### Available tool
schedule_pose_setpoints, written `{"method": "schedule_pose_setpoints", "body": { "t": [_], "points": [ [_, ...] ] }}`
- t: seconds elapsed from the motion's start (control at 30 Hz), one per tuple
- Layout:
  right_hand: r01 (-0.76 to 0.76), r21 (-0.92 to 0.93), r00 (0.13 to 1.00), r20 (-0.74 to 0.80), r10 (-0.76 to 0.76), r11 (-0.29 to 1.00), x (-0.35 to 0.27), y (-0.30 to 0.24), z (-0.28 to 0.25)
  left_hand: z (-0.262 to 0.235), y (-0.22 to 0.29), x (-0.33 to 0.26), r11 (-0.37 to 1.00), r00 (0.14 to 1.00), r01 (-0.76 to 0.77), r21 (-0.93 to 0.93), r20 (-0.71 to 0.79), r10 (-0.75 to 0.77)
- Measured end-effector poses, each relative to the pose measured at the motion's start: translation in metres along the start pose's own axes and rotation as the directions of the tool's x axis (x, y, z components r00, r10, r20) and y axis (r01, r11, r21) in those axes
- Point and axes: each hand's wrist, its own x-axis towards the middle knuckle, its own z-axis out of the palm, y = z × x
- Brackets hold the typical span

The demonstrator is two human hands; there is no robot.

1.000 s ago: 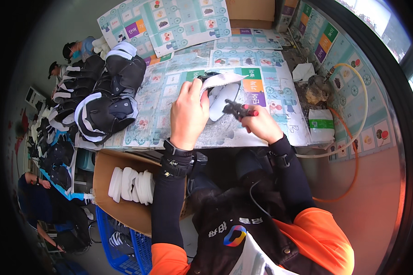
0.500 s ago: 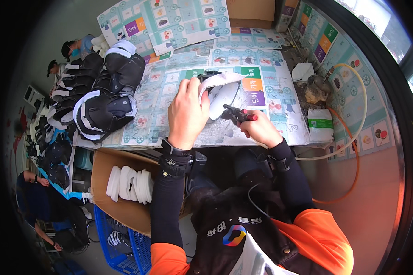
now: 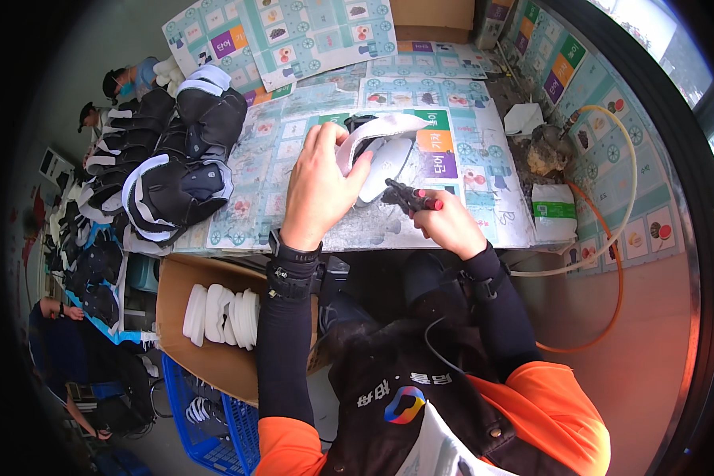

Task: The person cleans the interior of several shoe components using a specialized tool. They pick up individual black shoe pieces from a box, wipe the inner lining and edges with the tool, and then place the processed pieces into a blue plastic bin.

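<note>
My left hand is closed around a shoe upper over the middle of the worktable, its thumb on the pale collar edge. The upper's pale grey-white inside faces up and right; some black shows beneath. In my right hand is a small black spray gun with red fittings. Its nozzle points left toward the upper, close to it but apart. My fingers partly cover the gun's handle. Left of the hands, several black-and-grey shoe uppers lie heaped on the table.
A cardboard box with white curved pads stands below the table's left edge, above a blue basket. A pale hose and an orange hose loop at right. Nearby sits a white-green packet. Other people are at far left.
My left hand has shifted slightly left and turned the shoe upper, so more of its pale inside shows. My right hand and the spray gun have barely moved.
</note>
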Motion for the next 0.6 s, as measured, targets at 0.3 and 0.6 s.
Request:
{"method": "schedule_pose_setpoints", "body": {
  "t": [0.3, 0.6],
  "points": [
    [-0.028, 0.128, 0.996, -0.077, 0.038, 0.991, -0.016, -0.010, -0.022, -0.008, -0.071, 0.039, 0.809, 0.985, 0.171, -0.563, 0.077, -0.154],
    [0.022, 0.043, 0.997, -0.078, -0.019, 0.999, -0.023, -0.010, -0.012, 0.066, -0.248, 0.076, 0.589, 0.581, 0.750, -0.301, 0.724, -0.371]
  ]
}}
